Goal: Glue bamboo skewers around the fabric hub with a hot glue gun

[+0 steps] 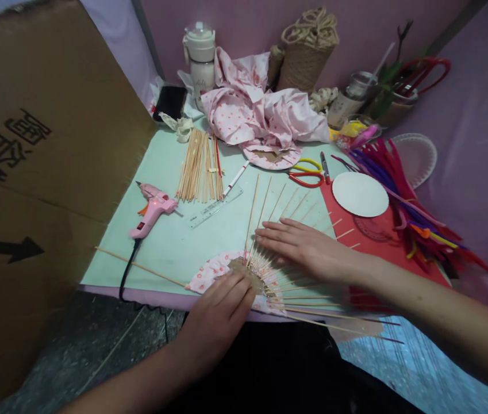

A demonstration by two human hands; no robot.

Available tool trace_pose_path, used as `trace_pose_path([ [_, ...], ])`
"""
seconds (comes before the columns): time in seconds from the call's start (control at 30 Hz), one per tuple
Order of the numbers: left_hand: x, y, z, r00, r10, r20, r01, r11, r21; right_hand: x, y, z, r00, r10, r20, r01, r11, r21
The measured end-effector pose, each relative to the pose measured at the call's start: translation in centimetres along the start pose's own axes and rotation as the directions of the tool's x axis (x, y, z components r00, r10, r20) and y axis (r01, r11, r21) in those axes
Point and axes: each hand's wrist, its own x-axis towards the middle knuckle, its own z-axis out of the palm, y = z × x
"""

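Note:
A half-round piece covered in pink floral cloth [209, 269] lies at the table's front edge, with bare brown card at its centre. Thin wooden sticks [263, 210] fan out from it to the back and right; a lone stick [140, 267] points left. My left hand [226, 299] rests on the card and cloth, fingers together and extended, partly covering the piece. Over the sticks my right hand [298, 244] lies flat, fingers stretched out, touching several of them. Neither hand is wrapped round anything.
A pink glue gun [153, 210] with a black cord lies left, near a large cardboard box [54, 144]. Loose sticks [200, 167], a clear ruler [215, 207], scissors [307, 175], crumpled floral cloth [265, 109], a white disc [360, 194] and coloured pipe cleaners [403, 201] lie beyond.

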Motion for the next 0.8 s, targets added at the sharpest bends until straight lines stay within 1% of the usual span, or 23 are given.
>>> trace_pose_path([
  [0.1, 0.1, -0.2, 0.0, 0.999, -0.013, 0.037, 0.014, 1.000, -0.017, 1.0, 1.9, -0.7, 0.998, -0.031, -0.062, 0.033, 0.999, 0.031],
  [0.2, 0.4, -0.4, -0.3, 1.000, 0.027, 0.016, -0.027, 1.000, 0.003, 2.0, 3.2, -1.2, 0.996, -0.055, -0.075, 0.058, 0.998, 0.036],
  [0.27, 0.6, -0.5, -0.6, 0.997, 0.079, -0.001, -0.079, 0.997, 0.025, 2.4, 3.3, -1.2, 0.994, -0.093, -0.055, 0.095, 0.995, 0.043],
  [0.33, 0.9, -0.7, -0.9, 0.994, 0.105, -0.019, -0.104, 0.994, 0.042, 2.6, 3.1, -1.1, 0.988, -0.150, -0.021, 0.151, 0.987, 0.048],
  [0.43, 1.1, -0.8, -1.4, 0.992, 0.127, 0.006, -0.127, 0.990, 0.057, 2.8, 2.5, -0.7, 0.977, -0.212, 0.032, 0.210, 0.977, 0.042],
  [0.5, 1.2, -0.8, -1.7, 0.987, 0.154, 0.055, -0.158, 0.985, 0.075, 2.7, 1.9, -0.4, 0.976, -0.213, 0.043, 0.212, 0.977, 0.031],
  [0.57, 1.3, -0.9, -1.9, 0.980, 0.170, 0.100, -0.180, 0.979, 0.092, 2.2, 0.8, -0.1, 0.982, -0.189, 0.016, 0.189, 0.982, 0.021],
  [0.63, 1.4, -0.9, -1.9, 0.976, 0.178, 0.128, -0.191, 0.977, 0.097, 1.2, -1.0, 0.2, 0.990, -0.129, -0.049, 0.130, 0.991, 0.014],
  [0.73, 1.4, -1.0, -1.8, 0.976, 0.181, 0.119, -0.193, 0.977, 0.092, -0.9, -4.0, 0.8, 0.993, 0.018, -0.121, -0.016, 1.000, 0.015],
  [0.8, 1.3, -1.0, -1.8, 0.975, 0.192, 0.114, -0.202, 0.976, 0.083, -2.1, -5.1, 1.2, 0.995, 0.066, -0.076, -0.064, 0.998, 0.019],
])
